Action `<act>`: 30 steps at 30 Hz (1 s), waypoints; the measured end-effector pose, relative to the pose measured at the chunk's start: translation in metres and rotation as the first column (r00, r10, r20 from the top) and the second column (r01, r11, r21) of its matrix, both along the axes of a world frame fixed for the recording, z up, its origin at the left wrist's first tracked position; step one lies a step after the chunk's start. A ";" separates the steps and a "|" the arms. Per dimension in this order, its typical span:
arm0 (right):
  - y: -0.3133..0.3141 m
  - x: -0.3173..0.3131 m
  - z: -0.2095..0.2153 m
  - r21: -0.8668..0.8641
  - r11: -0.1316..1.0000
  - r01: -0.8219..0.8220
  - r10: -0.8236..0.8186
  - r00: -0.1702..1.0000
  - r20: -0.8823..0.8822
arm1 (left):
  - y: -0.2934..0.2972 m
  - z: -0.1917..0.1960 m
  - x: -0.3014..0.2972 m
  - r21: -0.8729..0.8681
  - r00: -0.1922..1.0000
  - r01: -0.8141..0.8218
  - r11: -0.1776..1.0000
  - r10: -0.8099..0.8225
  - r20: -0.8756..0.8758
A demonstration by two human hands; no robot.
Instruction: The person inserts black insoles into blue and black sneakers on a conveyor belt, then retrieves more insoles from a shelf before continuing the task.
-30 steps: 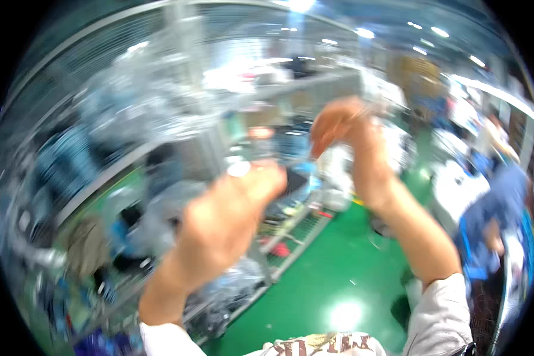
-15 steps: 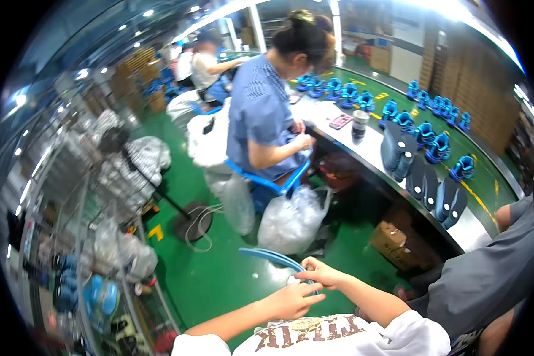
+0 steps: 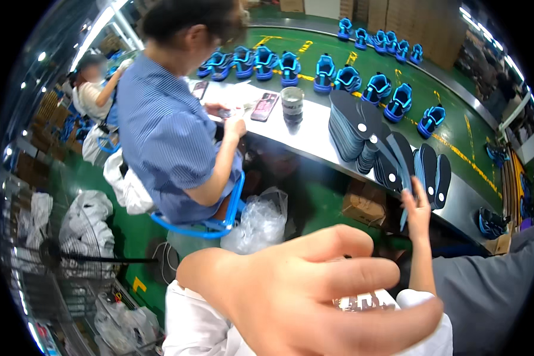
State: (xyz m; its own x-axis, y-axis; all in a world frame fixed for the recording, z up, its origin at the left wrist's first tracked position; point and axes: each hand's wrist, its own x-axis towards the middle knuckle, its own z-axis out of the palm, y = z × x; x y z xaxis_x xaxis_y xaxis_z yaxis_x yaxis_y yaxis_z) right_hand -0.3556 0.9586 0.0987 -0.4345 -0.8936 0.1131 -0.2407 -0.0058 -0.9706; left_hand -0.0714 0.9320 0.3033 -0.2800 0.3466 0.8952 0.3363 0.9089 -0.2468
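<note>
My right hand (image 3: 418, 209) reaches to the table edge and grips a thin blue-edged insole (image 3: 403, 160), tilted on edge against the dark insoles lying there. Part of that insole is behind my fingers, and whether it is one or a pair I cannot tell. Close to the camera, my left hand (image 3: 302, 291) is raised in front of my white shirt, large in view. Its fingers are bent and apart, with nothing visible in them. Next to my right hand lie a tall insole stack (image 3: 345, 133) and smaller insole piles (image 3: 424, 163), black on top with white dots.
A seated co-worker (image 3: 166, 124) in a blue striped shirt handles something small at the table (image 3: 317, 127). A phone (image 3: 264, 107) and a cup (image 3: 292, 104) stand nearby. Blue shoes (image 3: 377, 89) line the green conveyor behind. A grey-clothed person (image 3: 486, 291) sits at right.
The view has swung right and nearer the table. My hands, together on the blue insole before, are now apart: the right carried it to the piles, the left rose toward the camera.
</note>
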 end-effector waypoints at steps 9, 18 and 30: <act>-0.191 -0.035 -0.032 -0.162 0.981 -0.106 -0.019 0.780 -0.625 | -0.218 -0.071 -0.103 0.442 0.731 -0.362 0.821 -0.044 0.681; -0.212 -0.046 -0.037 0.341 0.925 -0.170 0.340 0.770 -0.539 | -0.494 -0.241 -0.138 0.210 0.332 -0.923 0.323 0.393 0.857; -0.290 -0.061 0.026 0.189 0.917 0.351 -0.164 0.764 -0.624 | -0.586 -0.335 -0.221 0.086 0.248 -0.790 0.607 0.188 0.950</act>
State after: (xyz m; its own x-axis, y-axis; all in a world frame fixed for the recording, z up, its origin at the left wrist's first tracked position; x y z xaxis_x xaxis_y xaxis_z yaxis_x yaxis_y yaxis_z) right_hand -0.4163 0.6686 0.1245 -0.5844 -0.7893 0.1885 -0.7116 0.3868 -0.5866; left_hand -0.2928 0.3457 -0.0319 -0.8453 -0.5333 0.0314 -0.4963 0.8056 0.3235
